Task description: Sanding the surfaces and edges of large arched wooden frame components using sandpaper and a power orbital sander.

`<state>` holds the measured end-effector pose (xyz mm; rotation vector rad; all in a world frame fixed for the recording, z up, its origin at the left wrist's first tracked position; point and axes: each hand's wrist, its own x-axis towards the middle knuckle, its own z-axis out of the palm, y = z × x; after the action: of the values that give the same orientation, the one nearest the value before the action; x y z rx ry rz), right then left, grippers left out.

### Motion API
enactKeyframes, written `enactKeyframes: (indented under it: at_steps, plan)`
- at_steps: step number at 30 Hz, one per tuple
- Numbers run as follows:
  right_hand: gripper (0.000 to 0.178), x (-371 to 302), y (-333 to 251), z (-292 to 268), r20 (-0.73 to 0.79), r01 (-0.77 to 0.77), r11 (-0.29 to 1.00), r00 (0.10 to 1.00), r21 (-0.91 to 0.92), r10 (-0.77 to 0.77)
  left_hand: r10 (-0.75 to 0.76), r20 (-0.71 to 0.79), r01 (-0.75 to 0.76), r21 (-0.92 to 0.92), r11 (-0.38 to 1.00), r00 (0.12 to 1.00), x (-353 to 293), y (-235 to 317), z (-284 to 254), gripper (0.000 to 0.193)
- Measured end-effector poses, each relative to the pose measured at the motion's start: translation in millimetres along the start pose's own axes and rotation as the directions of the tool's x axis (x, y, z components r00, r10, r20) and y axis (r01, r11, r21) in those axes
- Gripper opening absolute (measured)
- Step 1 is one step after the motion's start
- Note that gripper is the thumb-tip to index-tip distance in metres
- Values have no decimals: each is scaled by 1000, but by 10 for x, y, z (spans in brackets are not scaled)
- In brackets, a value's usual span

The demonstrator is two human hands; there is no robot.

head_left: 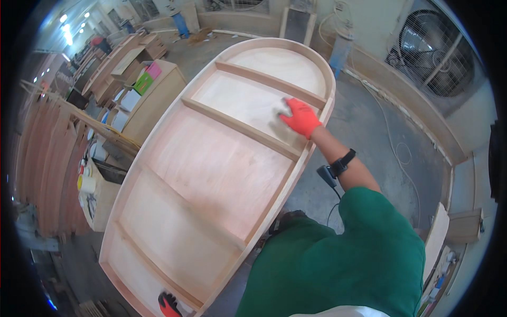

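A long, shallow wooden frame (311,149) with one rounded end slants across the view, with a pale board inside and several crossbars (240,128) dividing it. My right hand (301,118), in a red glove, is inside the frame near its right rim, between the two far crossbars. Its fingers are apart, their tips blurred, and nothing shows in them. At the near end, my left hand (169,305), in a red glove with black fingers, lies over the last compartment. The fingers look spread, but most of that hand is cut off by the lower edge.
On the left stand a cluttered bench (100,193) and a wooden cabinet (158,95) with coloured bins, beside stacked boards (50,164). A large caged fan (435,53) is in the right wall. A thin hose (391,134) runs over the floor (364,127).
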<state>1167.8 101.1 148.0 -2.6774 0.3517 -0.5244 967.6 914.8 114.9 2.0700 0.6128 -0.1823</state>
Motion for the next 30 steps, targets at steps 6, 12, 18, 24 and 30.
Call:
enactKeyframes:
  at_steps: [6, 12, 18, 24, 30]
  plan:
    - [71, -298, 1005, -314, -478, -499, 832, 808, -243, 344, -22, 21, 24, -104, 994, 1000, 87, -113, -191, 41]
    - [61, -288, 1145, -91, 392, -767, 402, 614, 500, 685, -78, 5, 78, -206, 975, 997, -23, -332, -532, 42]
    - [47, -250, 1204, -47, 445, -800, 330, 565, 501, 694, -146, 5, 139, -321, 937, 989, -149, -543, -634, 44]
    - [40, -394, 1063, -41, 370, -673, 262, 642, 692, 672, -191, 24, 184, -411, 893, 981, -34, -541, -691, 45]
    - [40, -414, 1061, -47, 334, -659, 293, 653, 693, 679, -204, 56, 203, -510, 836, 977, 303, -444, -533, 47]
